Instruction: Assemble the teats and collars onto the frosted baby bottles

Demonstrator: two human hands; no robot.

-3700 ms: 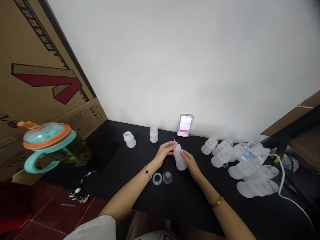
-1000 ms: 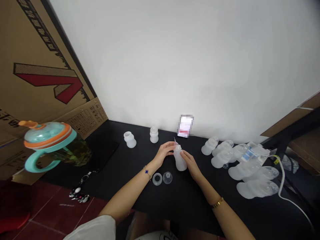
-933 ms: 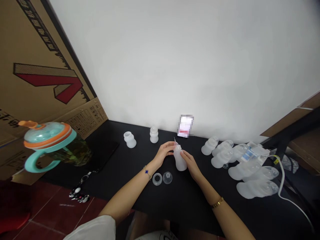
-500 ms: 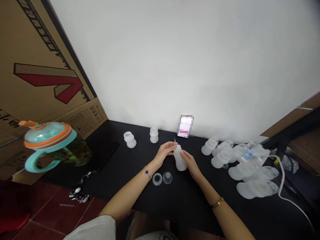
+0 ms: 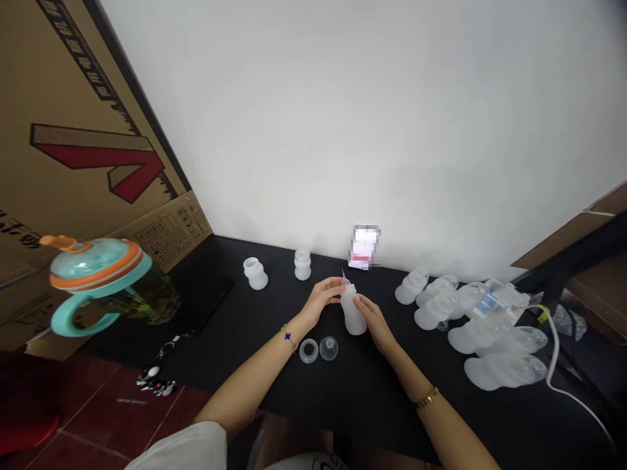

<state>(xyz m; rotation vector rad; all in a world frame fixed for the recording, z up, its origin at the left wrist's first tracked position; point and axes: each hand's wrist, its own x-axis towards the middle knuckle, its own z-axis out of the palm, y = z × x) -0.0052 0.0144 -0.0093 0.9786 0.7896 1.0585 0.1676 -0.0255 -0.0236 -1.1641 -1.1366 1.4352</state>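
A frosted white baby bottle (image 5: 353, 316) stands slightly tilted in front of me on the black table. My right hand (image 5: 371, 316) is closed around its right side near the shoulder. My left hand (image 5: 321, 301) is at the bottle's mouth, fingers pinched on a thin clear pointed piece (image 5: 344, 277) that sticks up there; its exact kind is too small to tell. Below my left hand lie a clear collar ring (image 5: 308, 360) and, right beside it, a clear dome cap (image 5: 328, 348).
An uncapped white bottle (image 5: 257, 277) and a capped one (image 5: 302, 266) stand at the back left. A lit phone (image 5: 364, 247) leans on the wall. Several capped bottles (image 5: 430, 316) lie or stand at right, near a white cable (image 5: 555, 352). A large teal-handled jug (image 5: 101, 267) is at left.
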